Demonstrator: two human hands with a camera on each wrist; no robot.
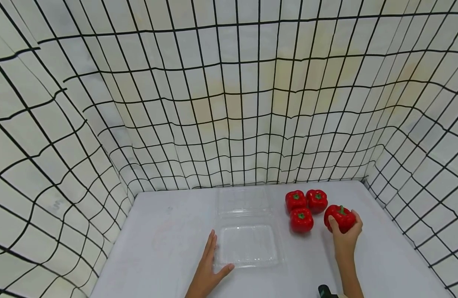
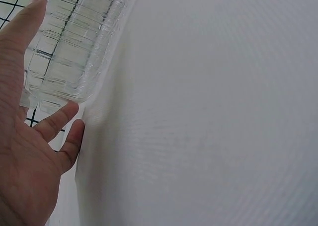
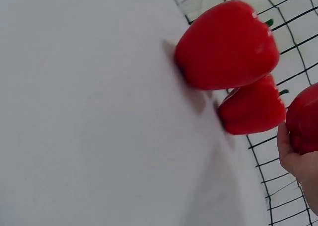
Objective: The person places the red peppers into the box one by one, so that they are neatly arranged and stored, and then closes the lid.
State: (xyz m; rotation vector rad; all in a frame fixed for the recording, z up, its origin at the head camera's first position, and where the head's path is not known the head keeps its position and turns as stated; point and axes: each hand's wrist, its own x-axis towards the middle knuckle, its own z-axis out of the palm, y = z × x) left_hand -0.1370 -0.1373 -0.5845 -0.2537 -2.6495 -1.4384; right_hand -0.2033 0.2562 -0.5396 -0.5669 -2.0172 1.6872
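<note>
Right of the clear container [image 1: 247,247], the right hand [image 1: 346,240] grips a red pepper [image 1: 340,220] near three more peppers [image 1: 301,220]; by the container's left side, the left hand [image 1: 209,267] holds thumb and fingers apart

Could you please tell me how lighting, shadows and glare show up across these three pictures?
Head view: the clear container barely stands out from the white table, with small glints; left wrist view: a soft grey shadow lies beside the left hand; right wrist view: a soft-edged shadow falls at the base of the uppermost pepper, which carries small highlights.
</note>
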